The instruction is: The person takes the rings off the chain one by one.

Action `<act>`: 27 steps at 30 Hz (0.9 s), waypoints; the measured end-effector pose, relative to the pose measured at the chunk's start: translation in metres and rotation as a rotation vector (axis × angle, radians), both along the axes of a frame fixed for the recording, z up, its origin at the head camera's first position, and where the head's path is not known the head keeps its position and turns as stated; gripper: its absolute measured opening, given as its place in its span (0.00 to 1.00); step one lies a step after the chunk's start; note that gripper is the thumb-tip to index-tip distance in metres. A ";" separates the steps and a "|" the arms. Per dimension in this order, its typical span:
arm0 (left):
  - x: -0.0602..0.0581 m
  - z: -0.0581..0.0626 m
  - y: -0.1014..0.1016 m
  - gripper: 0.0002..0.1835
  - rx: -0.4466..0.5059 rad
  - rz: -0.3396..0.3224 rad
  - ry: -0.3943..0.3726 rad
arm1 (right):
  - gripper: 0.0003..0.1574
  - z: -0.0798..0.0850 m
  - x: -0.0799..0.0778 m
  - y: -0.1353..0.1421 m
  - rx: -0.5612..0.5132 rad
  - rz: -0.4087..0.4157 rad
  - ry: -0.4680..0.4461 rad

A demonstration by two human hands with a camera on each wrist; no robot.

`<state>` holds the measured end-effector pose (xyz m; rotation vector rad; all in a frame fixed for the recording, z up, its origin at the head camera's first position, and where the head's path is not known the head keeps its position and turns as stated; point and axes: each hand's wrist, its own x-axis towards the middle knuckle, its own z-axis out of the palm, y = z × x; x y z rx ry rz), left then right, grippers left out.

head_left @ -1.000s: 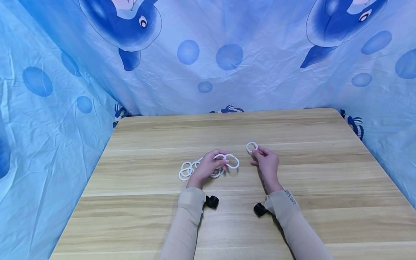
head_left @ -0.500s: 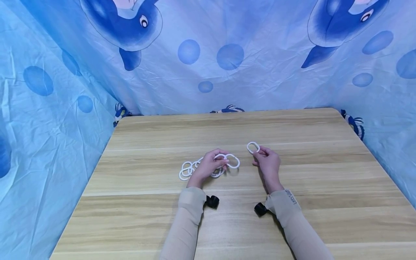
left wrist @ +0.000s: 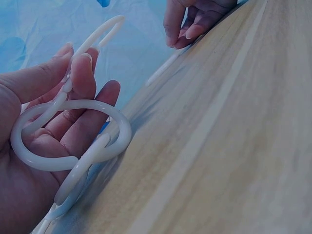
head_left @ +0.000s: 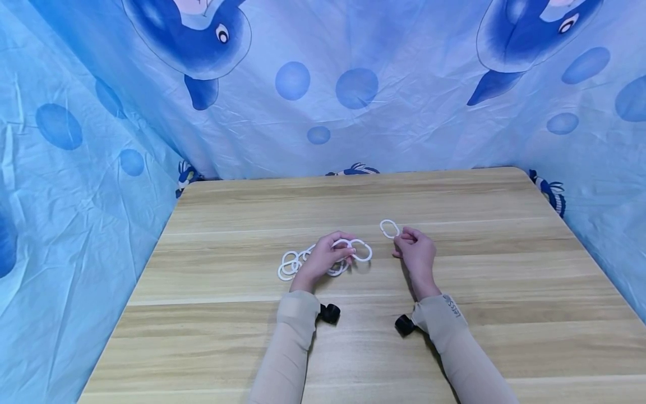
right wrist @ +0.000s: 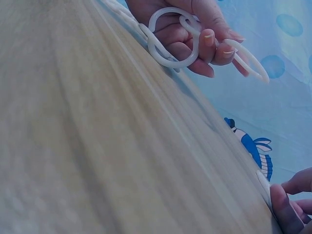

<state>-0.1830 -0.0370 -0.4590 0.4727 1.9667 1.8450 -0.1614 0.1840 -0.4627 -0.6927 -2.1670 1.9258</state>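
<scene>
My left hand (head_left: 327, 257) pinches a white plastic chain link between thumb and fingers, raised above the wooden table. In the left wrist view, a narrow gap shows in the looped link (left wrist: 124, 129) hanging below the fingers, and another link (left wrist: 100, 34) sticks out past the fingertips. More joined links (head_left: 289, 266) trail onto the table to the left, partly hidden under that hand. To the right, my right hand (head_left: 415, 251) pinches the near end of a single oval link (head_left: 390, 229), which lies low at the tabletop, apart from the chain.
The pale wooden table (head_left: 202, 336) spreads around both hands. A blue curtain (head_left: 323, 101) printed with dolphins and bubbles hangs behind it and along its sides. A small black camera (head_left: 330, 314) sits at the left wrist, with another camera (head_left: 404, 325) at the right.
The single link in my right hand has turned and now reaches farther out from the fingertips, slightly leftward. My left hand and the chain have stayed in place.
</scene>
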 end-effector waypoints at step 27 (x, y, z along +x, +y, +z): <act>-0.001 -0.001 0.000 0.18 0.006 0.000 0.001 | 0.26 0.000 -0.001 -0.005 -0.037 0.019 0.193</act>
